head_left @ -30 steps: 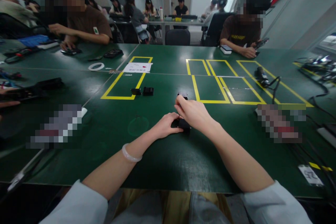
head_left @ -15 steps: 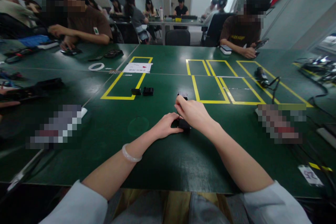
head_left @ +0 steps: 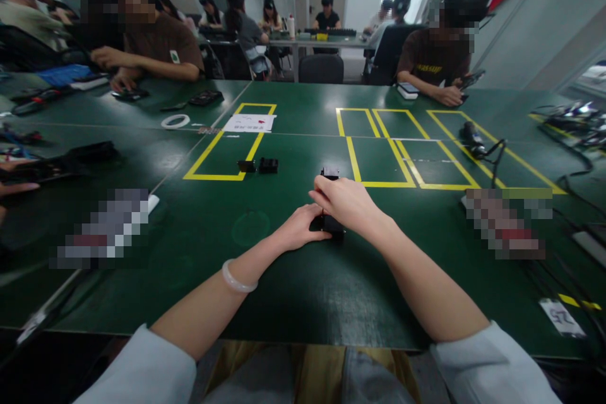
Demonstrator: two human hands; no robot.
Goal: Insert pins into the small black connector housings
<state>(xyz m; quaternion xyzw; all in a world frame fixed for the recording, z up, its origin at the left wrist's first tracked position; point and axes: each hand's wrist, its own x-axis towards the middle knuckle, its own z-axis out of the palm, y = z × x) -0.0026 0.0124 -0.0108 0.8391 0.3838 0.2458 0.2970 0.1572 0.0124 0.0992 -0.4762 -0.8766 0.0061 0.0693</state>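
Note:
A small black box-shaped part lies on the green table between my hands, partly covered by them. My left hand grips it from the left, thumb at the near side and fingers at the far side. Just above it, my right hand is closed with thumb and index finger pinched together; whatever is between those fingertips is hidden. Beyond the right hand, another small black part shows. Farther left, two black pieces stand near the yellow tape: a thin one and a blockier one.
Yellow tape outlines mark the green table. Blurred-out devices lie at left and right. A white tape ring, a paper sheet and a black device with a cable lie farther off. Co-workers sit across the table.
My right hand's pinched fingers have turned slightly and tipped down to the left over the black part. My left hand keeps its grip in the same place.

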